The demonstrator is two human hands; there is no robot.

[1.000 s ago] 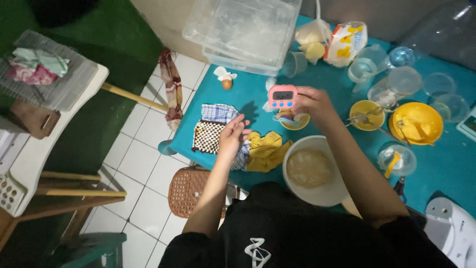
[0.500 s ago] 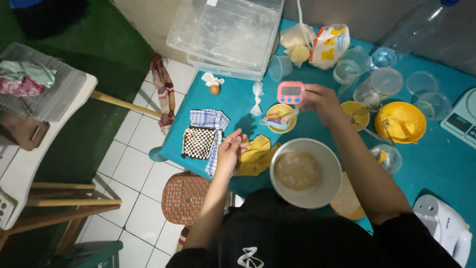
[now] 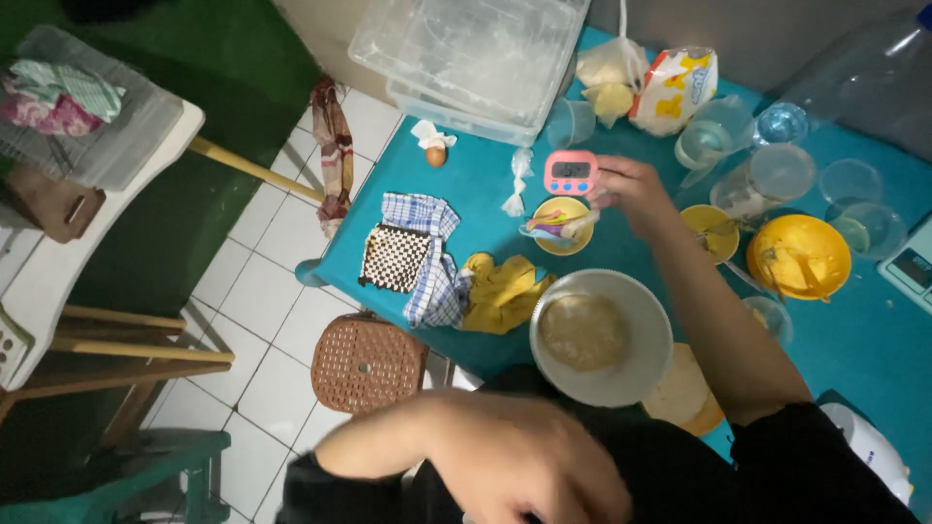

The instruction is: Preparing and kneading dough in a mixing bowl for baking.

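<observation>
right hand pinches small pink digital timer by its right edge | timer stands just behind round yellow bowl | likely light, rigid plastic, best held by its sides | left hand blurred, grip unclear

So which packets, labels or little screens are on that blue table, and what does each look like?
Pink timer: rounded rectangle with a dark screen, at the table's middle, touched by the right hand.
Snack bag: white and yellow with blue print, at the far edge by the clear plastic bin.
Kitchen scale: pale, with a small grey display, cut off at the right edge.
</observation>
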